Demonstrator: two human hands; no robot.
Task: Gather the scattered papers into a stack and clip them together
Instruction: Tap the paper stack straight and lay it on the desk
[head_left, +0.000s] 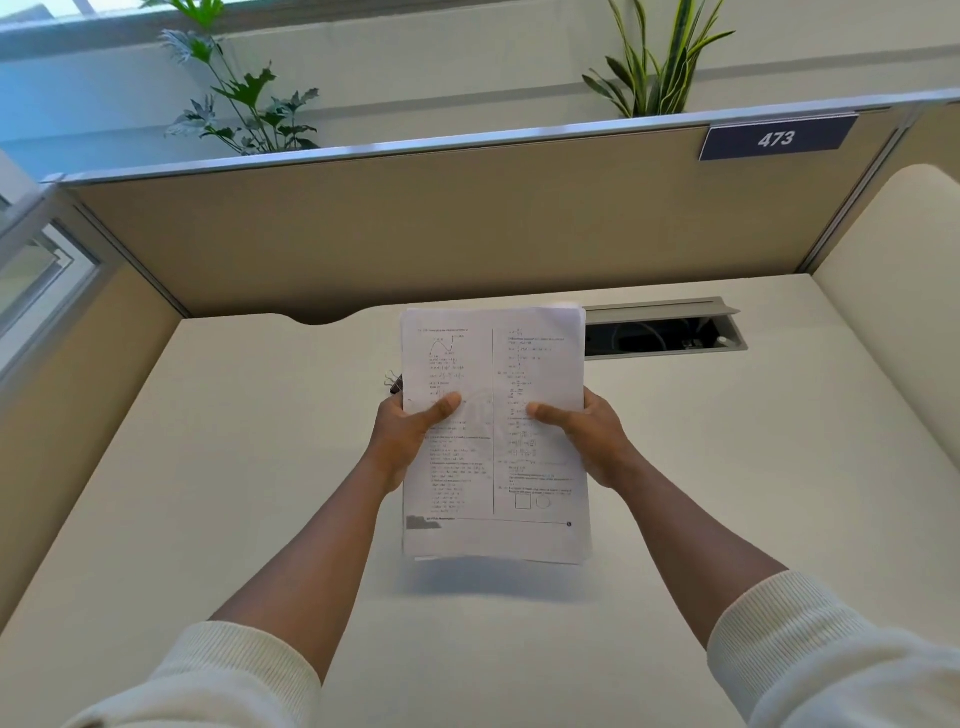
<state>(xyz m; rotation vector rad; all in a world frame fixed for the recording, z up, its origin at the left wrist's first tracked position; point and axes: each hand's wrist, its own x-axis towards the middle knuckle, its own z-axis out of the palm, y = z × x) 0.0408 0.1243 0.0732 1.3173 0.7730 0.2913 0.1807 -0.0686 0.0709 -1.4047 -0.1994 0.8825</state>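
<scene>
Cream desk (727, 467), tan partition (415, 234) behind it with a "473" sign (776, 139); open cable tray (665, 338) at the back. Your left hand (410, 441) and right hand (587, 436) each pinch a side of the paper stack (493, 364), lifted off the desk. A binder clip (393, 382) peeks out by its left edge.
</scene>
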